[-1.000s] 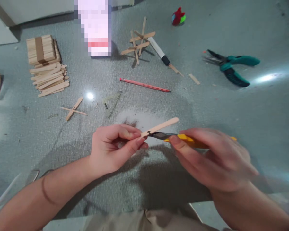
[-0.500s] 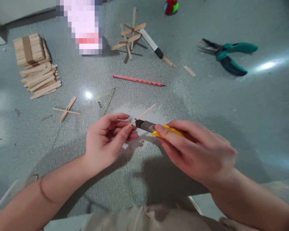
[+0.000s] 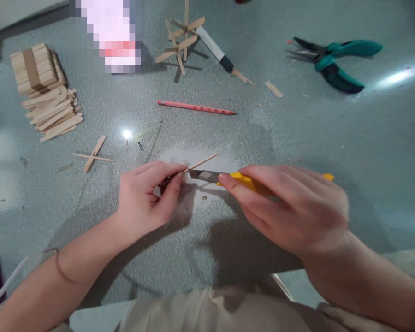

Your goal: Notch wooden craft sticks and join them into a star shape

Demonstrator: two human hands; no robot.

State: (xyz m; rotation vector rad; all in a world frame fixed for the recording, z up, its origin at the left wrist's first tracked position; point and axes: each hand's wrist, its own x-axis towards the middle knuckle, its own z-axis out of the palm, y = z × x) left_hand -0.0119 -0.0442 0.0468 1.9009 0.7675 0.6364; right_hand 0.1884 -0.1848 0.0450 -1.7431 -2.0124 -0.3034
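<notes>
My left hand [image 3: 148, 193] pinches one end of a thin wooden craft stick [image 3: 204, 161] between thumb and fingers; the stick is seen edge-on and points up to the right. Wrapped in my right hand [image 3: 297, 207] is a yellow utility knife [image 3: 247, 182], its blade touching the stick close to my left fingertips. A whitish patch [image 3: 169, 154] on the tabletop lies beneath both hands, with a small round metal piece [image 3: 204, 198] on it. Left of my hands, a crossed pair of craft sticks [image 3: 94, 157] rests on the table.
Bundled craft sticks [image 3: 50, 69] and a loose pile of sticks [image 3: 57, 113] lie at the left. Further back are joined stick crosses [image 3: 180, 46], a white marker-like tube [image 3: 212, 48], a pink pencil [image 3: 197, 108], a clear set square [image 3: 148, 138] and green-handled pliers [image 3: 339, 64].
My left fingers have closed more tightly around the stick. The knife blade has shifted slightly left along it, nearer those fingertips. The view has moved a little.
</notes>
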